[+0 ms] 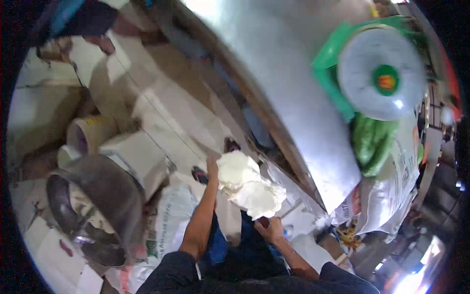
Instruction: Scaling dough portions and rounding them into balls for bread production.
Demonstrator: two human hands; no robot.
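I hold a lumpy, pale cream mass (245, 186), which looks like dough, in front of my body at the lower middle. My left hand (213, 169) is closed on its left edge, with the fingers partly behind it. My right hand (268, 228) has curled fingers at its lower right edge and is closed on it. My feet in dark sandals show on the floor beyond. A steel table (289, 63) with a brown edge runs diagonally to the right of the mass.
A green scale (330, 54) with a round pan and green plastic (372, 147) are at the table's right, near white sacks (384, 196). On the left stand a big metal pot (110, 191), a bucket (93, 132) and another sack (174, 210). A person's leg (105, 24) is at top left.
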